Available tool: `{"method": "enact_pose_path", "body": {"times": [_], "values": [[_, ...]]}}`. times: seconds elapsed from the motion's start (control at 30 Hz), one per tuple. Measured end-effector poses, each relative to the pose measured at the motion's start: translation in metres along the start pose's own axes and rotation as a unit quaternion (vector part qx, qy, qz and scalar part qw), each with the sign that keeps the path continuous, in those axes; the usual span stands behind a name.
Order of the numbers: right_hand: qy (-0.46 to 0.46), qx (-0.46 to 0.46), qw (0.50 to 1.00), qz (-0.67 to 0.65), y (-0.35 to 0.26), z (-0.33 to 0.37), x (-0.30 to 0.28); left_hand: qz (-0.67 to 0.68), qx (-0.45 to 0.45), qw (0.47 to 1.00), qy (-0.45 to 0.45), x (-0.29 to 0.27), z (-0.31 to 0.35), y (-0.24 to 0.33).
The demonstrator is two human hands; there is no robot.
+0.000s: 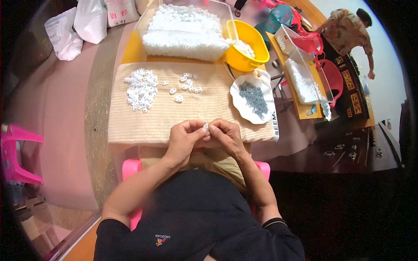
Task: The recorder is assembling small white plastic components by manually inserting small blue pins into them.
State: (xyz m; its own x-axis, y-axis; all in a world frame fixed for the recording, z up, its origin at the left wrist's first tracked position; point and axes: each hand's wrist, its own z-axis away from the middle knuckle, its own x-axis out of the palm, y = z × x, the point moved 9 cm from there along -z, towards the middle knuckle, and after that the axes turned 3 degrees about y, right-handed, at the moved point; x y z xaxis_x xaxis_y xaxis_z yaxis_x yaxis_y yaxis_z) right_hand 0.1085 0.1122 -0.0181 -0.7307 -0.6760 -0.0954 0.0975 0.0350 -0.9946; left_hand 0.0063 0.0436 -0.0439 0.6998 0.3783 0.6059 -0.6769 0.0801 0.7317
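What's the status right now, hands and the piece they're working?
Left hand and right hand together, pinching one small white piece. Over beige mat. Nothing in between.

A pinkish floor [56, 130] is seen left, a pink plastic stool [17, 152] on it; dark carved furniture [352, 100] stands far right.

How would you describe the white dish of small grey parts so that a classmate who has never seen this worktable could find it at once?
Start at the beige mat covering the table in front of the person. At its right edge, just below the yellow bowl, lies a shallow white dish with a wavy rim. It alone holds a heap of small dark grey parts; every other pile and container nearby holds white pieces.
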Motion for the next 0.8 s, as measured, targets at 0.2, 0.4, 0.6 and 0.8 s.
{"method": "enact_pose_path", "body": {"times": [0.2, 0.4, 0.6, 0.8], "values": [[-0.010, 0.023, 1.000, -0.005, -0.002, 0.001, 0.001, 0.016, -0.001, 1.000, -0.008, 0.002, 0.002, 0.004], [-0.014, 0.004, 1.000, 0.024, 0.000, 0.000, -0.002, 0.022, -0.001, 1.000, -0.007, 0.001, 0.004, 0.002], [0.006, 0.041, 0.999, -0.005, -0.005, -0.003, -0.010, 0.052, -0.005, 0.999, 0.006, -0.004, 0.002, 0.004], [0.040, 0.047, 0.998, 0.004, -0.011, -0.022, -0.028, 0.069, -0.005, 0.997, 0.023, -0.006, -0.001, 0.010]]}}
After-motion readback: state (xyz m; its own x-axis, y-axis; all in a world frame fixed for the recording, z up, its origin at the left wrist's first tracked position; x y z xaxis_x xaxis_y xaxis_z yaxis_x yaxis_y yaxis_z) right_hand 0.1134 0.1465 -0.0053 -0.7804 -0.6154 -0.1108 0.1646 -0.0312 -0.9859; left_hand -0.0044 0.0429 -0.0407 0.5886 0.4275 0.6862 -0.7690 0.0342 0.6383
